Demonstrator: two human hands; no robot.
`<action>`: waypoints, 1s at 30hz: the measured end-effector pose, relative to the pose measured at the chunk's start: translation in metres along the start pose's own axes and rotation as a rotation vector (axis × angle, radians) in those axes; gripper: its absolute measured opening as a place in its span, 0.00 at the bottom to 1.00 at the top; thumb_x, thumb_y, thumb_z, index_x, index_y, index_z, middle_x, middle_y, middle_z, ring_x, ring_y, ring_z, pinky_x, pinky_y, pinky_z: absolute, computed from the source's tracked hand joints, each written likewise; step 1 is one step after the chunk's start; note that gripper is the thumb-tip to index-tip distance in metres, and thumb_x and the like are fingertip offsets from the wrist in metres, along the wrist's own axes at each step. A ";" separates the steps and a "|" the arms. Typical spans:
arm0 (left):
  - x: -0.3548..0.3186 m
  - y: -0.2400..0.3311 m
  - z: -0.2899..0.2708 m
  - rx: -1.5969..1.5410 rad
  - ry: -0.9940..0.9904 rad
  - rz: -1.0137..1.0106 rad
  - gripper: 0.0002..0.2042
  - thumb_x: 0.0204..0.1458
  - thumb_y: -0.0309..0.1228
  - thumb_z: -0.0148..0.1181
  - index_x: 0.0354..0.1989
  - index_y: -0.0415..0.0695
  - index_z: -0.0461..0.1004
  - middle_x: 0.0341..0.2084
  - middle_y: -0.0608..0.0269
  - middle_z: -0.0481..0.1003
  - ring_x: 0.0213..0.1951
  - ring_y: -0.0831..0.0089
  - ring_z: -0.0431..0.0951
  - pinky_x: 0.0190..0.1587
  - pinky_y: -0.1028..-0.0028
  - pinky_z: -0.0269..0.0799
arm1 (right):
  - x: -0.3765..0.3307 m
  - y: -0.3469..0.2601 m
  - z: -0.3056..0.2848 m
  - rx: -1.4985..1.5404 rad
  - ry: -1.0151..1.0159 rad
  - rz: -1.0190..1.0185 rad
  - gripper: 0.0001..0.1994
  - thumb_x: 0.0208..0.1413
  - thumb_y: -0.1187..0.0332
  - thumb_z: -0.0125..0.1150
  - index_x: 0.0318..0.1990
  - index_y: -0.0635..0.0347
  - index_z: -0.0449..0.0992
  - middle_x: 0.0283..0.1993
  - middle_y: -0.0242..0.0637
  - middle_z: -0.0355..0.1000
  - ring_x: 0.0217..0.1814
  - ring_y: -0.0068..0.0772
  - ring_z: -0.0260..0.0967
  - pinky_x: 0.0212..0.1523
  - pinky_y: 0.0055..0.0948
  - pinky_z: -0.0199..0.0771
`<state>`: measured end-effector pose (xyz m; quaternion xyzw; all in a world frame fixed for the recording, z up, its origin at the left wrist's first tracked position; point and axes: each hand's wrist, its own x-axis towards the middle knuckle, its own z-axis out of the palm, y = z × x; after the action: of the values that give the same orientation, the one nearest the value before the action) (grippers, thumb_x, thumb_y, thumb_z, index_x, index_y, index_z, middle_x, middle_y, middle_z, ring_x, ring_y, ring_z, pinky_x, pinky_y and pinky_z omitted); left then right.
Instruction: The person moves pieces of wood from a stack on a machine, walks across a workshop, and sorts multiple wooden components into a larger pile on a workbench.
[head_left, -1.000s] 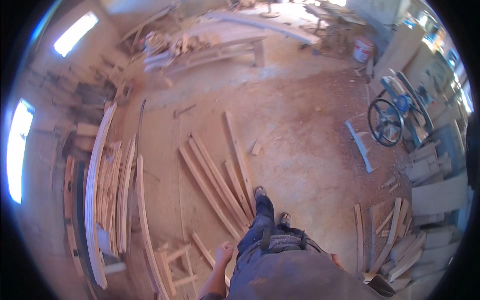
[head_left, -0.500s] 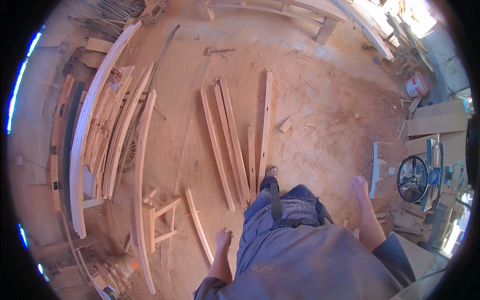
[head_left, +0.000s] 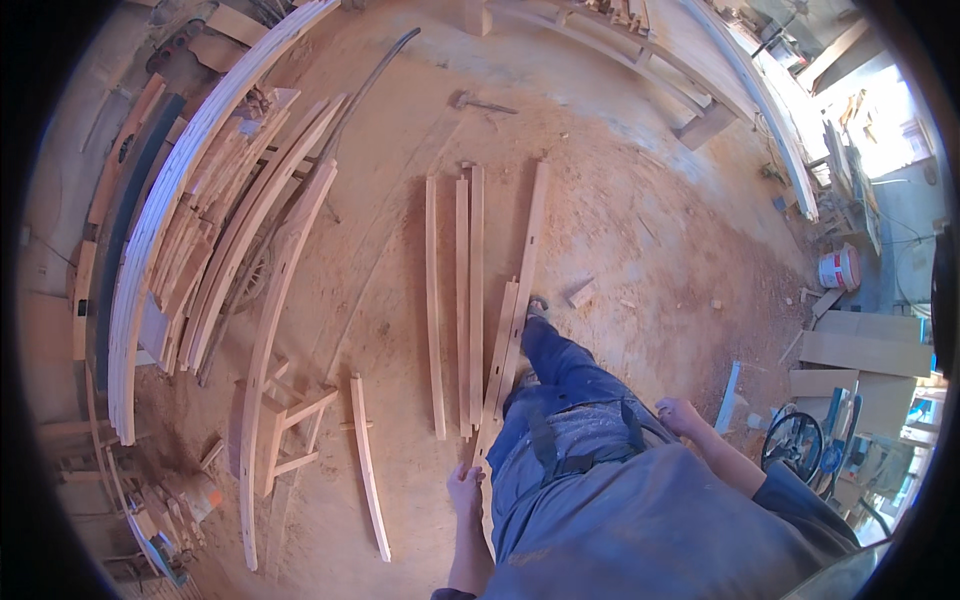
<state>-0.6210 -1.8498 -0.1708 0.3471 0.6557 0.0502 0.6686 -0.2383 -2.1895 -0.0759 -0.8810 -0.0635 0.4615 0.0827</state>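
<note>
My left hand (head_left: 466,491) hangs beside my left hip, its fingers loosely bent and holding nothing that I can see. In the picture it lies next to the near end of a long squared timber (head_left: 525,280) on the floor; touch between them does not show. My right hand (head_left: 682,417) hangs off my right hip with half-curled fingers, apart from any timber. A shorter timber (head_left: 497,350) lies along that long one. Left of them, further timbers (head_left: 477,300) rest on the ground, with another single one (head_left: 433,310) beyond. My foot (head_left: 537,303) is beside the longest timber.
Stacked boards and curved beams (head_left: 190,240) fill the left side, near a small wooden stand (head_left: 290,410). A loose stick (head_left: 367,460) and a wood block (head_left: 581,292) lie on the dusty floor. A bench (head_left: 700,75), a bucket (head_left: 839,268) and a handwheel (head_left: 793,443) stand ahead and right.
My view has turned and shifted as my legs moved in a step. My left hand has come forward and my right hand has swung back closer to my hip.
</note>
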 end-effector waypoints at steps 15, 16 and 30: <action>0.050 0.265 0.055 0.429 -0.015 0.297 0.23 0.62 0.26 0.58 0.63 0.26 0.69 0.37 0.54 0.83 0.39 0.72 0.82 0.48 0.73 0.76 | 0.141 -0.105 -0.069 0.266 0.260 -0.012 0.20 0.60 0.63 0.57 0.57 0.62 0.79 0.53 0.53 0.80 0.57 0.49 0.78 0.58 0.40 0.76; 0.053 0.279 0.054 0.435 -0.011 0.314 0.22 0.62 0.26 0.58 0.62 0.26 0.69 0.37 0.55 0.83 0.39 0.73 0.82 0.48 0.74 0.76 | 0.140 -0.115 -0.068 0.277 0.276 -0.039 0.20 0.60 0.63 0.58 0.57 0.62 0.79 0.53 0.53 0.79 0.56 0.48 0.79 0.57 0.39 0.77; 0.179 0.387 -0.114 1.180 -0.375 0.917 0.14 0.50 0.37 0.68 0.22 0.38 0.79 0.20 0.53 0.77 0.23 0.56 0.75 0.30 0.62 0.71 | -0.025 -0.142 0.354 1.358 0.174 0.457 0.14 0.60 0.67 0.56 0.48 0.61 0.83 0.44 0.49 0.81 0.48 0.45 0.78 0.51 0.45 0.77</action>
<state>-0.5510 -1.4190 -0.1051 0.8859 0.2401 -0.0953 0.3852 -0.5495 -2.0246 -0.2253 -0.6599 0.4302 0.3330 0.5182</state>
